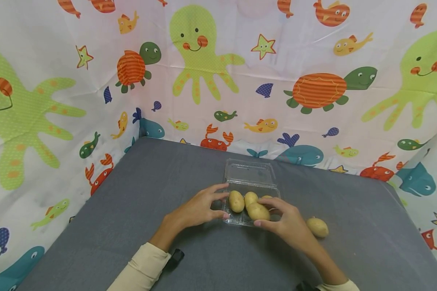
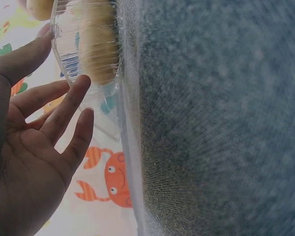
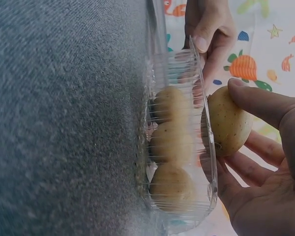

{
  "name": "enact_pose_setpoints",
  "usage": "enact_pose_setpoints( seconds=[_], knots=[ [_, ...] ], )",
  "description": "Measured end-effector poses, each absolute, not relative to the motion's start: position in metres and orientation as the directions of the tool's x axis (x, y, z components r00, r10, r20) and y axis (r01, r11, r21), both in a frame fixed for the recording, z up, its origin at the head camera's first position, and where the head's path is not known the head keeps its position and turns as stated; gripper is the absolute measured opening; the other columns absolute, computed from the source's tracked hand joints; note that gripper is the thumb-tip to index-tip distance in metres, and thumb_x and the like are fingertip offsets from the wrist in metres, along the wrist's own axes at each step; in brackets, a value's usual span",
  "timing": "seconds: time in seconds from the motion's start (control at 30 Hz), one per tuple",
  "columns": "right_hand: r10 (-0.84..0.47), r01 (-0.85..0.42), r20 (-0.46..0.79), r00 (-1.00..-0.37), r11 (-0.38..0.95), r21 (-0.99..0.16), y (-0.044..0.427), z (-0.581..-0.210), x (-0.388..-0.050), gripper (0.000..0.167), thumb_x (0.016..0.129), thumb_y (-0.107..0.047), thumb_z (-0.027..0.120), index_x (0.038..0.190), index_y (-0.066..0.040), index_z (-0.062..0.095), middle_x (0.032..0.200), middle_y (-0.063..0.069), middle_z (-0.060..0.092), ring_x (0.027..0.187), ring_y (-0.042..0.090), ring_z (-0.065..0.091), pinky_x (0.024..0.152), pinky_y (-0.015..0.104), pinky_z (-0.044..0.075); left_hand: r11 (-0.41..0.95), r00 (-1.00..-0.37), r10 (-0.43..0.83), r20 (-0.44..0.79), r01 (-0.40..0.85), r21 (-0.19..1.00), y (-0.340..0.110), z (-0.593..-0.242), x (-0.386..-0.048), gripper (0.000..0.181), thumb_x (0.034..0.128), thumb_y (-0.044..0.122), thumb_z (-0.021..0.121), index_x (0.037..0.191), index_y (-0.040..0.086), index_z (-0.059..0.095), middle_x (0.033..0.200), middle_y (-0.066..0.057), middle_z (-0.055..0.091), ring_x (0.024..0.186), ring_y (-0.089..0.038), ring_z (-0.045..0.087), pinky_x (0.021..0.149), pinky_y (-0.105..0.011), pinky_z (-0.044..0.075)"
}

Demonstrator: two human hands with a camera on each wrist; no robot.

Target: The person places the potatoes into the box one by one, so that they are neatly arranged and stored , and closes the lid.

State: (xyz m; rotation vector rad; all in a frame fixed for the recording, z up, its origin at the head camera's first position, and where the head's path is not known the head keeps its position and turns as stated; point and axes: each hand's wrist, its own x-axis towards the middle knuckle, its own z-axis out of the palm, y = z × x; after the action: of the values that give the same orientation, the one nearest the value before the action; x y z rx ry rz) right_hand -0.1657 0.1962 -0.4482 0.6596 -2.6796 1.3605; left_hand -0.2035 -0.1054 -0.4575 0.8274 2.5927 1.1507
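Note:
A clear plastic container with its lid folded open at the back holds several potatoes. My right hand pinches one potato between thumb and fingers at the container's front right; in the right wrist view that potato is at rim height, above a row of others. My left hand touches the container's left side, fingers spread and thumb at the front corner. In the left wrist view, the left hand has its thumb and a fingertip at the clear rim.
One loose potato lies on the grey table, right of the container and close to my right forearm. A curtain printed with sea animals stands along the table's back and sides.

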Motion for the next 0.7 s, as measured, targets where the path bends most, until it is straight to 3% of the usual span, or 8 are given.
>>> enact_pose_setpoints(
  seconds=[0.23, 0.7],
  knots=[
    [-0.354, -0.396, 0.233, -0.906, 0.509, -0.764, 0.1926, -0.4494, -0.1666, 0.057, 0.084, -0.032, 0.092, 0.132, -0.01, 0.072, 0.132, 0.005, 0.071, 0.114, 0.023, 0.071, 0.093, 0.038, 0.06, 0.546, -0.828, 0.558, 0.051, 0.412, 0.73, -0.1053, -0.457, -0.2039, 0.071, 0.0952, 0.035, 0.082, 0.156, 0.01, 0.055, 0.171, -0.001, 0.036, 0.156, -0.026, 0.037, 0.122, -0.053, 0.036],
    [-0.362, -0.369, 0.193, -0.912, 0.516, -0.773, 0.1872, -0.4525, -0.1743, 0.059, 0.084, -0.034, 0.092, 0.134, -0.011, 0.071, 0.13, 0.003, 0.071, 0.103, 0.018, 0.073, 0.089, 0.038, 0.061, 0.546, -0.827, 0.559, 0.061, 0.422, 0.724, -0.1038, -0.4563, -0.2051, 0.07, 0.0949, 0.035, 0.083, 0.155, 0.009, 0.056, 0.171, -0.001, 0.037, 0.155, -0.028, 0.038, 0.122, -0.053, 0.036]
  ],
)
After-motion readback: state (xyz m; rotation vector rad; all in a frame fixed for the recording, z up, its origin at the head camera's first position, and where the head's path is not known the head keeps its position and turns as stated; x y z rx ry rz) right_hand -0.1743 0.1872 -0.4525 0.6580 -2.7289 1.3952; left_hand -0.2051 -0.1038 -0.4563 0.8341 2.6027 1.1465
